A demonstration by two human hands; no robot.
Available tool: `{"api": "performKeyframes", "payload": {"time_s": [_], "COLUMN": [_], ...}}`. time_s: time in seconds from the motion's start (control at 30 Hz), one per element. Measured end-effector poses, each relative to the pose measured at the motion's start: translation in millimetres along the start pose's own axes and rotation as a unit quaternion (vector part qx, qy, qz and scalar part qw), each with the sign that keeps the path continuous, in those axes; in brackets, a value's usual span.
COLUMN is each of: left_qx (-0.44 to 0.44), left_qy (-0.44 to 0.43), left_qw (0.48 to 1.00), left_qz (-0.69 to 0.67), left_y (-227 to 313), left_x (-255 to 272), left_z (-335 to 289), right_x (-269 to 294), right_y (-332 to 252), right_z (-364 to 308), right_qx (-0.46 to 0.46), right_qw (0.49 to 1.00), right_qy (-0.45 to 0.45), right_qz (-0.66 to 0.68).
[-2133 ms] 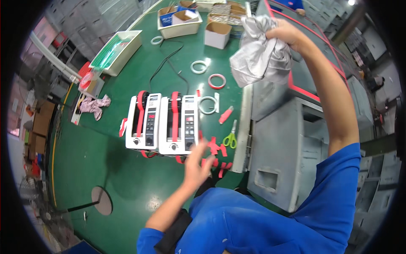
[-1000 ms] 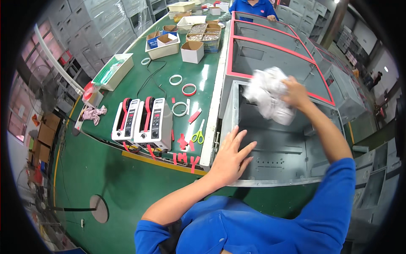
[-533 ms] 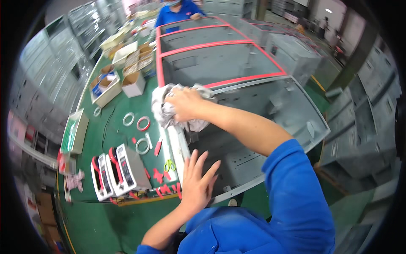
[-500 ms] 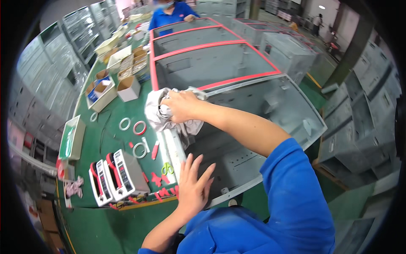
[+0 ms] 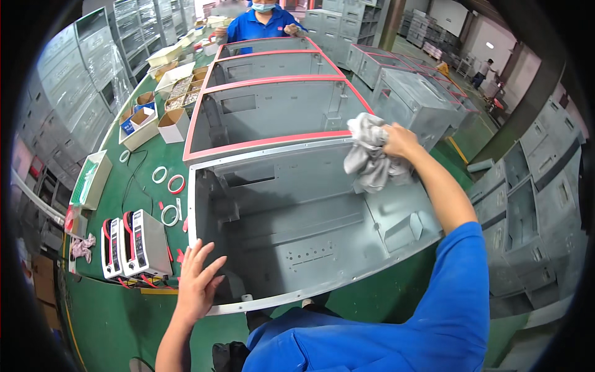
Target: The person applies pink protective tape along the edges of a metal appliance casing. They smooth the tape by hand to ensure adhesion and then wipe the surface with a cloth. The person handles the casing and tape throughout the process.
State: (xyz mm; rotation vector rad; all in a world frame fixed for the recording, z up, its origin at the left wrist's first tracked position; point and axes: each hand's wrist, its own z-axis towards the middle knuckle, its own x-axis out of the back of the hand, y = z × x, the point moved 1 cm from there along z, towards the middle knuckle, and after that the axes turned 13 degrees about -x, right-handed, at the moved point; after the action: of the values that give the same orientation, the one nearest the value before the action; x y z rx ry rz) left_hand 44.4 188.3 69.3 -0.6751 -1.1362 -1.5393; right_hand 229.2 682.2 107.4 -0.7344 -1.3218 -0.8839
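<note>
A crumpled grey-white cloth [image 5: 370,154] is bunched in my right hand [image 5: 401,141], whose fingers are closed round it. The cloth lies over the far rim, toward the right end, of an open grey metal cabinet shell [image 5: 297,214]. At the shell's near left corner, my left hand [image 5: 198,282] is held with fingers spread, by the bare metal rim; whether it touches is hard to tell. Inside the shell show a slot, a row of small holes and a bent plate on the right. Beyond it stand similar compartments edged in red tape [image 5: 273,150].
Left, a green table [image 5: 141,186] bears two white box-shaped devices [image 5: 142,248], tape rolls [image 5: 176,183], cardboard boxes [image 5: 176,126] and a pale tray [image 5: 93,180]. Another person in blue [image 5: 260,28] stands at the far end. Grey cabinets [image 5: 527,180] are stacked to the right.
My right hand has carried the cloth from the left corner rightward along the far rim. My view has shifted, and my left hand remains near the near left corner, fingers spread.
</note>
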Motion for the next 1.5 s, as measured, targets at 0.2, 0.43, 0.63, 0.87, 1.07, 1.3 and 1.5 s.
{"api": "performKeyframes", "payload": {"time_s": [0.2, 0.43, 0.63, 0.87, 1.07, 1.3, 1.5], "left_qx": [0.078, 0.101, 0.089, 0.040, 0.046, 0.100, 0.112], "left_qy": [-0.020, 0.008, 0.019, 0.113, 0.215, 0.359, 0.308], "left_qw": [0.996, 0.994, 0.996, 0.991, 0.962, 0.790, 0.684], "left_qz": [0.029, -0.028, -0.015, -0.054, -0.160, -0.487, -0.652], "left_y": [6, 7, 8, -3, -10, -27, -34], "left_x": [-5, -10, -6, -13, -20, -20, -26], "left_z": [5, 10, 0, -8, -12, -36, -83], "right_x": [-3, -4, 31, -21, -18, 14, 49], "right_y": [61, 103, 144, 164, 27, -195, -299], "right_z": [51, -26, -159, -260, -322, -388, -399], "right_qx": [-0.068, 0.019, 0.080, -0.062, -0.084, 0.121, 0.183], "right_qw": [0.991, 0.983, 0.974, 0.912, 0.891, 0.907, 0.951], "right_qy": [-0.112, -0.124, -0.147, 0.001, 0.102, 0.098, 0.123], "right_qz": [0.018, 0.137, 0.154, 0.405, 0.434, 0.390, 0.219]}}
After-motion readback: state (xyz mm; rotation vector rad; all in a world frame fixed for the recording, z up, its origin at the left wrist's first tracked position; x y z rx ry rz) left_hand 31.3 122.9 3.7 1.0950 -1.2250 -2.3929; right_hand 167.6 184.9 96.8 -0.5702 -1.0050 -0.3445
